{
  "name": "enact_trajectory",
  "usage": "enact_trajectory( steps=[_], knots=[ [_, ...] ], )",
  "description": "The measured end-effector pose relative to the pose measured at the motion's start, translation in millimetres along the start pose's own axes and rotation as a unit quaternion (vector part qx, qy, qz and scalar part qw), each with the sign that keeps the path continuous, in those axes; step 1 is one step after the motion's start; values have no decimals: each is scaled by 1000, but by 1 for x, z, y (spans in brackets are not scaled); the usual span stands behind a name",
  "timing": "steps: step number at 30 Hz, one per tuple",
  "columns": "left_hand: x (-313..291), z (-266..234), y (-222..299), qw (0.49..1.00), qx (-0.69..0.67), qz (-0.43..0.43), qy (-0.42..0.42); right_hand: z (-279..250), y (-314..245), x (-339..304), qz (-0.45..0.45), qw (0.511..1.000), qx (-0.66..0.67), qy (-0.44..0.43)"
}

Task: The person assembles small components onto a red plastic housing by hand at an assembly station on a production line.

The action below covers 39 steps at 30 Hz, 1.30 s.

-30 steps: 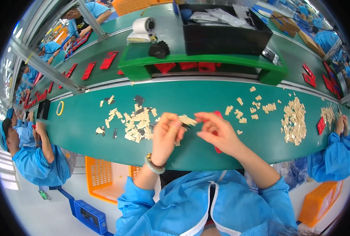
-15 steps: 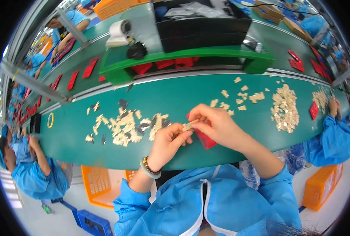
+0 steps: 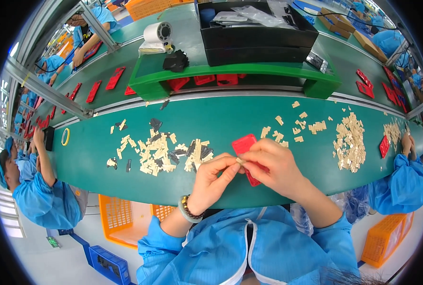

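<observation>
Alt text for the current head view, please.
A person's left hand and right hand pinch a small cream piece, with a red part partly hidden behind the right hand. Cream pieces lie on the green worktop to both sides, dark pieces among those at left.

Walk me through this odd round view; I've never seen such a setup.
There is no machine working here, just a person's bare hands. A wide fisheye camera worn on the head looks down, so straight edges bend near the rim. The left hand and right hand pinch a small cream piece between their fingertips. A red case lies partly hidden beneath the right hand. On the green worktop, mixed cream and dark pieces lie leftward and a cream heap rightward.
</observation>
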State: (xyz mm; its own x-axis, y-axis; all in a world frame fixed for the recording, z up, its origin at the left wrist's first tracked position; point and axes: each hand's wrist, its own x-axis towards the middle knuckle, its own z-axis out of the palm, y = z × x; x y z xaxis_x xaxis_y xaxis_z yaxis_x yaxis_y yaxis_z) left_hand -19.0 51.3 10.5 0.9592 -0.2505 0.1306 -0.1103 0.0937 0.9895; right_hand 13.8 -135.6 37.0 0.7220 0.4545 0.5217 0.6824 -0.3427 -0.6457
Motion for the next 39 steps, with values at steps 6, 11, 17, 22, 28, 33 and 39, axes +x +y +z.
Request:
enact_trajectory(
  steps=[6, 11, 17, 22, 28, 33, 39],
  knots=[
    [9, 11, 13, 900, 309, 307, -30, -8, 12, -25, 191, 957, 217, -9],
    [16, 15, -3, 867, 328, 342, -154, -32, 55, -50, 263, 961, 12, 85],
    [25, 14, -13, 826, 403, 387, -69, -34, 23, -23, 162, 977, 124, -69],
    [25, 16, -18, 722, 514, 463, -13, -31, 31, -20, 77, 982, 61, -159],
    [26, 17, -19, 707, 539, 457, -6, -26, 30, -26, 7, 991, -19, -136],
    [27, 17, -21, 684, 539, 492, 1, -32, 31, -23, 43, 992, -12, -115],
    [24, 13, -24, 676, 541, 500, -4, -29, 28, -15, -10, 986, -50, -158]
  ],
)
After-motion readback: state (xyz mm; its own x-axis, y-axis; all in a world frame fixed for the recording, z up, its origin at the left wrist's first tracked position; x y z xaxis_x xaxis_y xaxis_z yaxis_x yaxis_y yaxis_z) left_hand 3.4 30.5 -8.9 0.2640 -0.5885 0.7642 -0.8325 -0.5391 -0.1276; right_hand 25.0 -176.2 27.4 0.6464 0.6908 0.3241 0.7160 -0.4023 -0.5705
